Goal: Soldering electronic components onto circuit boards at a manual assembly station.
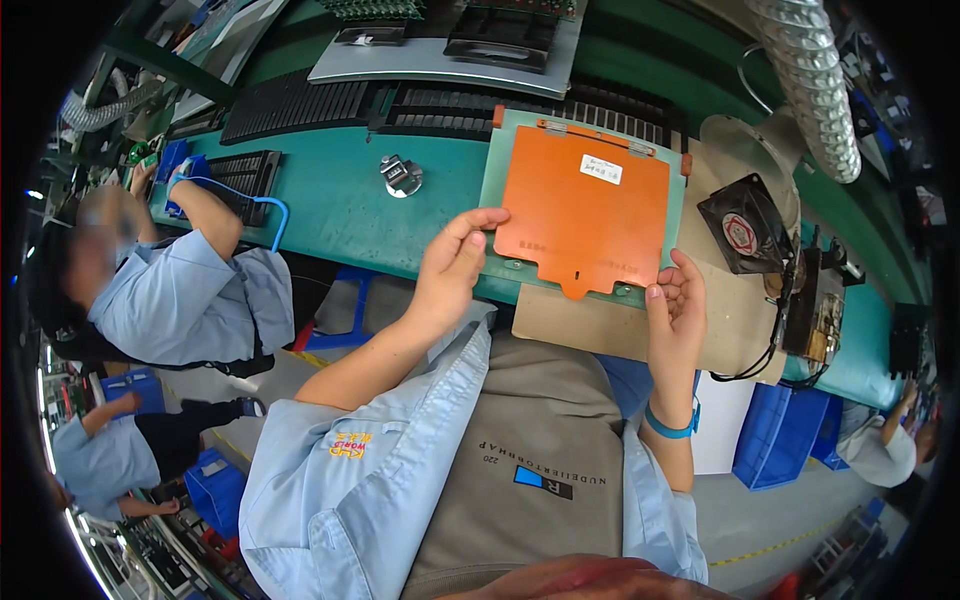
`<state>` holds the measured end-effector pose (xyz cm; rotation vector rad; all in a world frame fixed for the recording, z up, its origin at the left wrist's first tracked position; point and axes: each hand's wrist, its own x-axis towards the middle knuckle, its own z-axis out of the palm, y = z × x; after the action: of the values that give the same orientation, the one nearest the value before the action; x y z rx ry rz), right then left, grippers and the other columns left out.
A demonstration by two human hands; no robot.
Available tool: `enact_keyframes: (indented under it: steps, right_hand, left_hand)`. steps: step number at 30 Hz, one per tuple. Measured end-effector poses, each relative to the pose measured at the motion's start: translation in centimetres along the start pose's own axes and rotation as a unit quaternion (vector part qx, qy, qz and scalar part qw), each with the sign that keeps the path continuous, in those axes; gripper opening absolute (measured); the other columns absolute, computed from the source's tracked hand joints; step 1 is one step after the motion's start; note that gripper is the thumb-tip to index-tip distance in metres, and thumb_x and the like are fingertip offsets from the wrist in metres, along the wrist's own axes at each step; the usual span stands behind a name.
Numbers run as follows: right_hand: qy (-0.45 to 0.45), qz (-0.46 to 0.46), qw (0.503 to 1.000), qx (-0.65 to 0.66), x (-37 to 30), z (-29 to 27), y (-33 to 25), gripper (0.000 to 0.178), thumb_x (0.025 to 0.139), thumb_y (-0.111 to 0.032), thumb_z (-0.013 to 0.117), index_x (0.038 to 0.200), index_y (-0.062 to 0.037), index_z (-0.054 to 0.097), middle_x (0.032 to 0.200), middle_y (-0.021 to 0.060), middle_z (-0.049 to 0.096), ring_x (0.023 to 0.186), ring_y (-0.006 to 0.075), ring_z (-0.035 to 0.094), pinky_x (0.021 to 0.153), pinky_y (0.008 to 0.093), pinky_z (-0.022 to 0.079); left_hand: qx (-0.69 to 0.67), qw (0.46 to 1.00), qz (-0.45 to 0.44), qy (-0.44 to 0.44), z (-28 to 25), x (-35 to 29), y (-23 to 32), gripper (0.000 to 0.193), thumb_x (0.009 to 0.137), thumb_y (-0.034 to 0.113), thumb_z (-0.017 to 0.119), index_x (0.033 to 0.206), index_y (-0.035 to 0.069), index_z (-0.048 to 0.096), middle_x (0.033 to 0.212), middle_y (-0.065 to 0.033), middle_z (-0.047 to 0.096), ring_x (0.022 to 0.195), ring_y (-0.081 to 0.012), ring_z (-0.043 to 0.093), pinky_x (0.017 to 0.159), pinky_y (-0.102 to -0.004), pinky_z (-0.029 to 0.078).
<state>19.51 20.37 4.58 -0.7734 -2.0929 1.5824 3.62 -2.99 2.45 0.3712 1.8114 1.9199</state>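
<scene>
Jig (585,225), flat, orange lid over a pale green base (495,170), is right of centre at the table's (330,205) near edge, partly over a brown board (575,325). Left hand (455,265) grasps its left edge, index finger over the rim; right hand (678,305) pinches the lower right corner, thumb uppermost. Can't tell whether the hands or the board carry the weight. Looks thin, stiff, fairly light for its breadth; lid face smooth, likely a bit slippery. Best hold: opposite side edges, thumbs on top, base and lid gripped together, since the lid seems hinged along the far side and could lift if taken alone. Hinge (600,138) and the small near-side tab (574,290) look like the weaker spots; keep pressure off both. Edges/room: bare table to the left, only a small metal part (401,177) there. Right is tight: fan (742,225) near the jig's right edge, cables (768,350) below it. Far side blocked by black racks (300,108). Hose (808,85) hangs upper right, limits lifting that way. Near side open toward the lap.
</scene>
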Motion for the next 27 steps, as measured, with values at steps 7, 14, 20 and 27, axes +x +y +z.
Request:
enact_keyframes:
  steps: [7, 14, 20, 27]
  right_hand:
    - [0.018, -0.08, 0.978, 0.191, 0.6, -0.6, -2.3, 0.049, 0.097, -0.001, 0.058, 0.145, 0.0023, 0.049, 0.129, 0.0156, 0.058, 0.107, 0.019, 0.057, 0.087, 0.0266, 0.047]
    - [0.064, -0.22, 0.959, 0.169, 3.3, 0.9, -5.4, 0.051, 0.096, -0.002, 0.058, 0.146, 0.001, 0.047, 0.135, 0.0156, 0.056, 0.117, 0.0226, 0.056, 0.093, 0.0276, 0.047]
    - [0.05, -0.238, 0.951, 0.189, 3.8, 0.8, -5.9, 0.05, 0.096, -0.002, 0.058, 0.145, 0.0006, 0.048, 0.132, 0.0154, 0.058, 0.115, 0.0218, 0.057, 0.093, 0.0281, 0.048]
    - [0.046, -0.131, 0.971, 0.193, 2.4, 0.3, -0.7, 0.042, 0.097, -0.001, 0.057, 0.138, 0.0012, 0.053, 0.122, 0.0134, 0.062, 0.103, 0.0186, 0.06, 0.087, 0.0256, 0.049]
  left_hand:
    - [-0.019, 0.999, 0.041, 0.002, -0.2, 0.7, 3.9, 0.031, 0.106, 0.015, 0.05, 0.132, 0.002, 0.063, 0.124, -0.0085, 0.064, 0.1, -0.0148, 0.059, 0.083, -0.0269, 0.046]
    - [0.222, 0.917, 0.329, 0.036, 1.4, 5.6, 7.8, 0.029, 0.106, 0.02, 0.054, 0.126, 0.008, 0.07, 0.11, -0.0043, 0.068, 0.086, -0.014, 0.061, 0.071, -0.0249, 0.046]
    - [0.275, 0.865, 0.418, 0.024, 2.4, 11.8, 10.5, 0.028, 0.105, 0.023, 0.055, 0.123, 0.009, 0.071, 0.105, -0.0066, 0.071, 0.084, -0.0149, 0.061, 0.074, -0.0265, 0.049]
    - [0.206, 0.949, 0.239, 0.022, 2.7, 18.2, 12.7, 0.034, 0.106, 0.021, 0.051, 0.125, -0.003, 0.067, 0.109, -0.0129, 0.071, 0.087, -0.0157, 0.064, 0.078, -0.0276, 0.052]
